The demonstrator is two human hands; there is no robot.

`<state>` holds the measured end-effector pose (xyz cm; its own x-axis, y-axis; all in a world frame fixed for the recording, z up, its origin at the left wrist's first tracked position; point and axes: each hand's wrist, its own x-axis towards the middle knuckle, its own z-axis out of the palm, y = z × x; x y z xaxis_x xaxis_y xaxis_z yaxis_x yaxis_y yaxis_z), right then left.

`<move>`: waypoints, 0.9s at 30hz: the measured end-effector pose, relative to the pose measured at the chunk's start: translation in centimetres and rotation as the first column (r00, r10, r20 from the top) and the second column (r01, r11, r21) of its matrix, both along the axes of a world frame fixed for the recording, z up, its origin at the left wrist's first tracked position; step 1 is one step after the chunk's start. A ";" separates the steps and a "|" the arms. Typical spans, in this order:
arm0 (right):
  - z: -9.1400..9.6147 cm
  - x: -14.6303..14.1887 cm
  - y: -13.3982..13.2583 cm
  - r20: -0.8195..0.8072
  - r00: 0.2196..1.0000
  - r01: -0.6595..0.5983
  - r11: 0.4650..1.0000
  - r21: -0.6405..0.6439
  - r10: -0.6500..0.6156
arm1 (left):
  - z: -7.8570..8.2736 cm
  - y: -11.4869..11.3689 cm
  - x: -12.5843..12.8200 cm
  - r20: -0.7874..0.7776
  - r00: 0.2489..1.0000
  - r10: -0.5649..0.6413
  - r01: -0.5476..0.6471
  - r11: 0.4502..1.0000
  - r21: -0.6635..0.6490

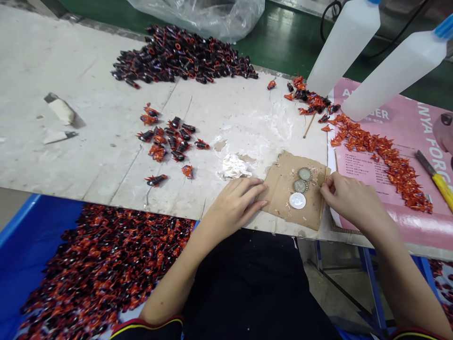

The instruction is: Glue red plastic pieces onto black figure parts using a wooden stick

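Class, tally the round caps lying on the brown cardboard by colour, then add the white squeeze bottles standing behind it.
Grey caps: 2
White cap: 1
White bottles: 2
Total: 5

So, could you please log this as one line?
left hand: flat, touching cardboard piece | right hand: fingers at its right edge

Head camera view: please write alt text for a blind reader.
The left hand lies flat on a brown cardboard piece bearing three small round discs; the right hand touches its right edge. Heaps of small black-and-orange plastic parts lie on the worn white table.
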<state>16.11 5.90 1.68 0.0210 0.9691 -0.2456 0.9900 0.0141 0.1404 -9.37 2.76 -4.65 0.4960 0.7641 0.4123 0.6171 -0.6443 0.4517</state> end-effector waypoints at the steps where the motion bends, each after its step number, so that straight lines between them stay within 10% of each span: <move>1: -0.1 0.1 -0.1 -0.005 1.000 0.008 1.000 0.005 -0.008 | 0.0 0.0 0.0 0.004 1.000 0.001 -0.001 1.000 -0.001; 19: -2.2 2.8 -2.4 -0.379 0.925 0.072 0.991 0.112 -0.025 | 1.6 -0.1 -1.9 0.170 0.983 0.069 -0.069 0.998 -0.003; 27: -1.8 3.8 -2.8 -0.531 0.843 0.183 0.973 0.140 -0.082 | 3.5 7.1 -10.8 -0.276 0.890 0.364 -0.366 0.929 0.048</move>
